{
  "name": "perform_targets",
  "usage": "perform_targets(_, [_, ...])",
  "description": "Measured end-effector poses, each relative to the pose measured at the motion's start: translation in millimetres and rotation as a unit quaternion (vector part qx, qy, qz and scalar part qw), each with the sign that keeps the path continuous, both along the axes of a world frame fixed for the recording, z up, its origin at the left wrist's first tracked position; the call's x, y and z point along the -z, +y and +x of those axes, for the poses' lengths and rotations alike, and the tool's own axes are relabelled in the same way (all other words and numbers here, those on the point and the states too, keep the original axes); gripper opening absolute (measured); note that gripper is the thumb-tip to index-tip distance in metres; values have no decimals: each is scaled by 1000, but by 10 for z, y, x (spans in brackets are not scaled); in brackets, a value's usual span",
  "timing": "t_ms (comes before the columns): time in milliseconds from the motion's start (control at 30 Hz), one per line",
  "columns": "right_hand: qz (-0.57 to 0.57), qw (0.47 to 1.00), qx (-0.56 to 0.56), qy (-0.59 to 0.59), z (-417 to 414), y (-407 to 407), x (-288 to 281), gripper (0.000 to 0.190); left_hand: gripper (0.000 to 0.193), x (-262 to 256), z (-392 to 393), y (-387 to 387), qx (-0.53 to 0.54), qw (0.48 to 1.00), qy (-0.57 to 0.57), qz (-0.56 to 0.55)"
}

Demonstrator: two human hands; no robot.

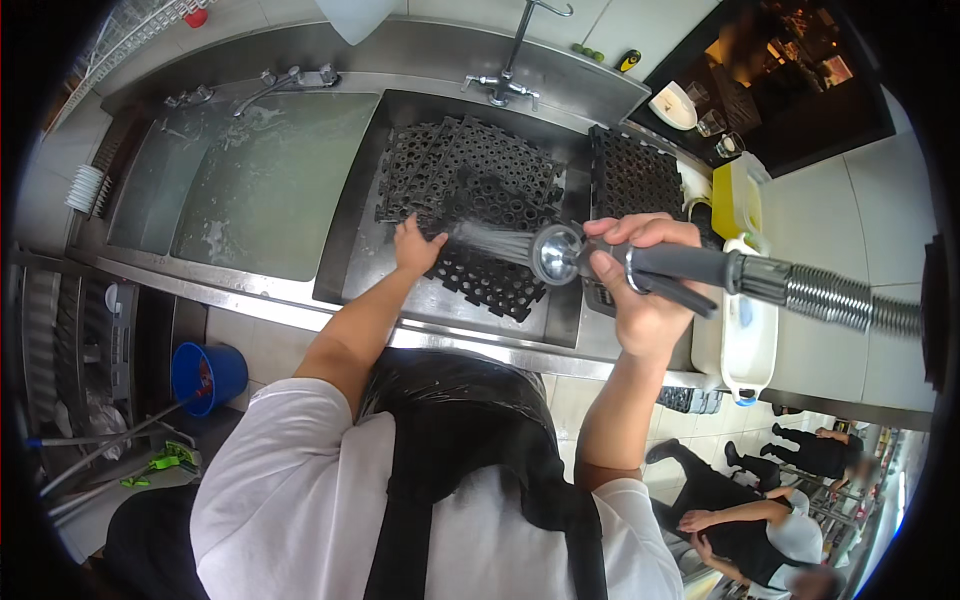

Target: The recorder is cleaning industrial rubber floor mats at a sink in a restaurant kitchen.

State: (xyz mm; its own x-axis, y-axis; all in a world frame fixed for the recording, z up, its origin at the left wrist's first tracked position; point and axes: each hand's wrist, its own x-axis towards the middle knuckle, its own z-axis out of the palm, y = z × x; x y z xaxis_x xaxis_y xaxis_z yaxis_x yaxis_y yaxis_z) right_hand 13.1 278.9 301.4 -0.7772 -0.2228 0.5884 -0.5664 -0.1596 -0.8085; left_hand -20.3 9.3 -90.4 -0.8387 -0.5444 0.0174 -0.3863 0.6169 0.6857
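My right hand (645, 277) is wrapped around the grey handle of a pre-rinse spray gun (559, 255), whose metal head points left. Water (491, 241) fans out of it toward perforated black rubber mats (487, 161) heaped in a stainless-steel sink basin (375, 270). At the left edge of the mats is my left hand (417, 246), thumb apart from the fingers. Its fingertips meet the mat edge; whether they grip it cannot be made out. One mat section (499, 285) lies nearer to me, partly behind the spray.
Left of the basin, another sink holds cloudy water (262, 195). A faucet (501, 86) rises behind the mats. To the right are another black mat (637, 176), a yellow container (735, 199) and a white tub (750, 330). A blue bucket (210, 375) stands below left. Several people are at lower right.
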Motion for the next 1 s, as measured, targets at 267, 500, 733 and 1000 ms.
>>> perform_targets(267, [66,989,95,-87,11,212,-109,38,82,464,62,-54,109,970,-115,186])
perform_targets(500, [154,969,167,-96,24,298,8,39,74,909,7,-110,57,947,-97,301])
perform_targets(733, [-59,996,65,-20,-151,-123,130,40,67,669,-40,95,40,974,-42,221])
perform_targets(1000, [-16,998,57,-12,-274,-91,204,39,71,68,-92,200,-3,964,-55,261])
